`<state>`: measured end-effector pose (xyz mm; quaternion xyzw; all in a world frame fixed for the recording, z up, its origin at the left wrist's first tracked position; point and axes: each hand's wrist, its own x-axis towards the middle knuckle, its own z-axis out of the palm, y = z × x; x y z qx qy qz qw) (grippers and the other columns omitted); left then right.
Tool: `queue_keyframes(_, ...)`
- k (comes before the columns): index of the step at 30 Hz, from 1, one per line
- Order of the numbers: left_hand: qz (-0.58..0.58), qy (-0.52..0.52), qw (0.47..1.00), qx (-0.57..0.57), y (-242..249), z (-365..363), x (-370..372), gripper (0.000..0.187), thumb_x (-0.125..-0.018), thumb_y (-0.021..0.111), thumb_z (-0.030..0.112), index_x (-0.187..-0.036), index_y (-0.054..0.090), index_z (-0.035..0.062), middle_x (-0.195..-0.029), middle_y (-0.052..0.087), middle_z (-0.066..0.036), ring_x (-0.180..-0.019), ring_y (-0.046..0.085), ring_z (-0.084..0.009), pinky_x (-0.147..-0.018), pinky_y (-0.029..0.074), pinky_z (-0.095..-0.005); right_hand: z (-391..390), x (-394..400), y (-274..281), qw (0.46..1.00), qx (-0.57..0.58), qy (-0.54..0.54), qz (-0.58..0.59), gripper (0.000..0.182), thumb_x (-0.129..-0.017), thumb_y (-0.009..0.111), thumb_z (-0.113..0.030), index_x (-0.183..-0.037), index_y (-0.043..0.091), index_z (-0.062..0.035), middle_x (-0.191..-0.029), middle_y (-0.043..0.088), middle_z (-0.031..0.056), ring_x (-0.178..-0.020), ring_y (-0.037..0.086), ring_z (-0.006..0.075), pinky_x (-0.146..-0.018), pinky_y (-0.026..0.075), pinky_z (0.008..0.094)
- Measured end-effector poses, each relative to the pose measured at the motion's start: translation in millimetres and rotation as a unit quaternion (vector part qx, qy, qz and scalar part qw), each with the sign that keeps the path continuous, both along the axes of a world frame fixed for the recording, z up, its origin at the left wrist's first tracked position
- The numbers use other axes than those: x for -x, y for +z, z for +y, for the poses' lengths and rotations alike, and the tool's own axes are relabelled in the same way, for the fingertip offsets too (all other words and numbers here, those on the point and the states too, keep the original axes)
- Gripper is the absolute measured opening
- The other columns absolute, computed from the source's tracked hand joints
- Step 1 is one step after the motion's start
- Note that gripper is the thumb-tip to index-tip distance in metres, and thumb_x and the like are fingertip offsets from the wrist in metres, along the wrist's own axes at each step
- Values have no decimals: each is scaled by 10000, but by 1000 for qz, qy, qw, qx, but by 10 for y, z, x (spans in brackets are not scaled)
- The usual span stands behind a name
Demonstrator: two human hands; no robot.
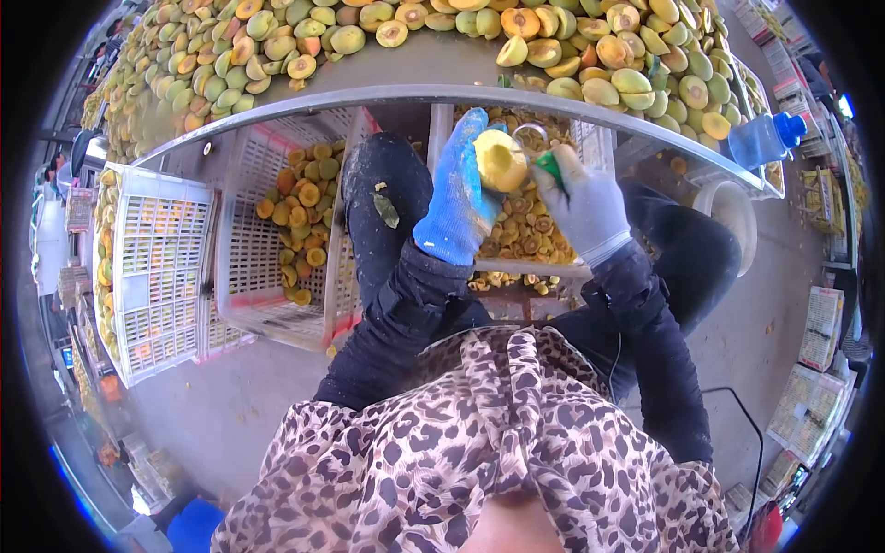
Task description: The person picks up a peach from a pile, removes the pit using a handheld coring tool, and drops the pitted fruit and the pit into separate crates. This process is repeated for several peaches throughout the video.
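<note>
My left hand (454,198), in a blue knitted glove, grips a yellow peach half (501,160) with its cut face toward my right hand. In a pale grey glove, my right hand (588,198) is wrapped round the green handle of a ring-bladed pitting knife (548,166). The knife's metal loop stands right at the fruit's edge. Both hands are above a crate (535,269) between my knees, which holds many small yellow fruit pieces.
A metal-edged table (415,64) ahead carries heaped peach halves (348,39). To the left, a white crate (263,309) contains more halves, beside another slatted crate (161,267). A blue-capped bottle (765,140) rests at the table's right edge, near a white bucket (737,217).
</note>
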<state>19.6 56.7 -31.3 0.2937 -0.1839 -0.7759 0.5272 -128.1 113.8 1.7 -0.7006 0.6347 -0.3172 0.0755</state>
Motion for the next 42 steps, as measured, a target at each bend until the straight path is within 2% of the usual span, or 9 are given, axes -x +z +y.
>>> queue_keyframes(9, -94, 43, 991, 83, -44, 220, -92, 228, -955, 503, 259, -1052, 570, 64, -945, 593, -58, -894, 604, -163, -766, 504, -297, -34, 2, -250, 965, -72, -123, 218, 238, -914, 524, -343, -915, 527, -105, -659, 633, 141, -592, 631, 342, -529, 495, 443)
queue_keyframes(11, -553, 201, 644, 489, 350, 311, -359, 314, -897, 495, 273, -998, 570, -15, -877, 588, -108, -898, 584, -223, -758, 476, -344, -54, 245, -347, 949, -150, -187, 204, 273, -904, 539, -374, -952, 531, -106, -688, 644, 154, -628, 635, 359, -575, 494, 475)
queue_keyframes(14, -413, 276, 854, 157, 756, 83, -926, 120, -848, 571, 159, -855, 590, 41, -783, 555, -83, -785, 545, -207, -697, 448, -349, 102, 494, -446, 947, -201, -187, 167, 335, -895, 527, -415, -983, 529, -92, -692, 642, 175, -649, 636, 384, -589, 498, 480)
queue_keyframes(18, -774, 256, 259, 518, 504, -666, -1024, 196, -884, 547, 165, -990, 617, 16, -868, 627, -152, -861, 595, -328, -777, 475, -426, 161, 386, -668, 972, -196, -107, 72, 316, -868, 565, -394, -1025, 540, -121, -704, 641, 181, -688, 640, 380, -609, 506, 471)
queue_keyframes(21, -589, 68, 670, 448, 196, -1236, -149, 376, -873, 557, 203, -1163, 554, -36, -1114, 598, -221, -1048, 562, -378, -920, 438, -413, 139, 89, -521, 985, -170, -24, -14, 209, -870, 573, -323, -878, 555, -114, -722, 646, 162, -660, 636, 370, -592, 502, 474)
queue_keyframes(34, -677, -141, 593, 412, -226, -1826, 637, 603, -685, 762, 287, -1119, 493, -35, -1059, 584, -237, -973, 595, -354, -806, 490, -433, 199, 177, -438, 980, -160, -32, -113, 181, -884, 582, -265, -937, 559, -93, -705, 606, 164, -651, 607, 370, -573, 465, 462)
queue_keyframes(37, -336, -182, 901, 205, -17, -1647, 655, 428, -729, 723, 123, -1079, 522, -18, -889, 609, -109, -778, 619, -188, -704, 513, -309, 25, 147, -76, 930, -126, -41, -343, 198, -937, 526, -232, -933, 571, -38, -664, 584, 166, -565, 584, 314, -542, 445, 381)
queue_keyframes(40, -27, -155, 984, 80, 318, -1238, 586, 316, -777, 698, 150, -1030, 550, 32, -943, 609, -86, -832, 626, -190, -729, 527, -298, -29, 169, 292, 861, -187, -80, -467, 206, -941, 524, -206, -914, 567, -6, -670, 576, 172, -542, 555, 290, -541, 437, 356)
queue_keyframes(42, -253, -73, 915, 305, 482, -810, 509, 277, -817, 645, 152, -1042, 539, 30, -969, 612, -108, -862, 628, -215, -764, 531, -331, -55, 131, 352, 860, -191, -85, -465, 223, -947, 525, -201, -917, 565, 16, -700, 584, 190, -544, 540, 298, -556, 441, 357)
